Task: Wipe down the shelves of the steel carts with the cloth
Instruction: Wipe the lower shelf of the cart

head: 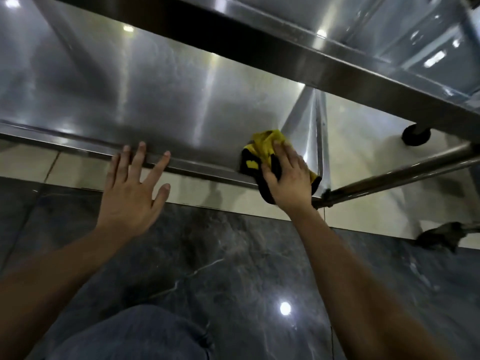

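Note:
A low steel cart shelf [145, 100] fills the upper half of the head view, with a raised front lip. A crumpled yellow and black cloth [262, 149] lies on the shelf's near right corner. My right hand [288, 178] presses flat on the cloth with its fingers spread and straight. To the left, my left hand [132, 193] is spread wide, its fingertips resting on the shelf's front lip.
A higher steel shelf [259, 42] overhangs the one under my hands. The cart's corner post [320, 131] and a steel side rail [394, 175] stand right of the cloth. A black caster [415, 135] sits on pale floor tiles; dark marble floor lies below.

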Available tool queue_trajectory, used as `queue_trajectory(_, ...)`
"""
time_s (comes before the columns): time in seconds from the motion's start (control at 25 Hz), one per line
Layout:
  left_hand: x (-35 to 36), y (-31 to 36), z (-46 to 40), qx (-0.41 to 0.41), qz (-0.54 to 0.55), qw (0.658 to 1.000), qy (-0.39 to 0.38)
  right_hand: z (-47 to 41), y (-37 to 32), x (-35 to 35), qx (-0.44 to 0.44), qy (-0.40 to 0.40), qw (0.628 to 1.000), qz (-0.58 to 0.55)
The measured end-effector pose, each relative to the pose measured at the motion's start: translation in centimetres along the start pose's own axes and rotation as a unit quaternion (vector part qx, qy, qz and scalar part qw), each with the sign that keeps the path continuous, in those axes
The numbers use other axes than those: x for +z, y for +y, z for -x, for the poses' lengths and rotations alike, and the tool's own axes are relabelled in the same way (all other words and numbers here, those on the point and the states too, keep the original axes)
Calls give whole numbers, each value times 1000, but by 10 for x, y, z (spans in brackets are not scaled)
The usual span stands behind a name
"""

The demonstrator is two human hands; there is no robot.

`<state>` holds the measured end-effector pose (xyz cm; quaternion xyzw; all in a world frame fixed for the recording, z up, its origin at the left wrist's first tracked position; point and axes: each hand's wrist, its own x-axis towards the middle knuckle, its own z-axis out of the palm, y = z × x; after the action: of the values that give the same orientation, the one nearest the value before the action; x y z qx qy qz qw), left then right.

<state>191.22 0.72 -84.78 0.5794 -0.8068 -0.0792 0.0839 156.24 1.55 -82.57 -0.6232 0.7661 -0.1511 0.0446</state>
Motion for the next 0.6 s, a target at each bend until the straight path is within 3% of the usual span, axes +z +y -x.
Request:
queue_trajectory(0.2,1,9,-5,2,-14,1000,-18,-62,0,7,246,8,969,5)
queue_trajectory(0.28,0,10,-8,-5,-15,1000,-25,-79,-51,26,196,-5,980,11)
queue_trajectory(0.44,-3,7,-7,-7,-20,999,-35,-69,-139,59,-66,-74,995,4)
queue_trajectory(0.52,-4,3,-5,-1,-22,999,-33,-68,-117,48,-63,-69,996,-13)
queue_trajectory(0.6,-5,3,-3,3,-18,999,-36,-65,-65,28,20,-25,999,12)
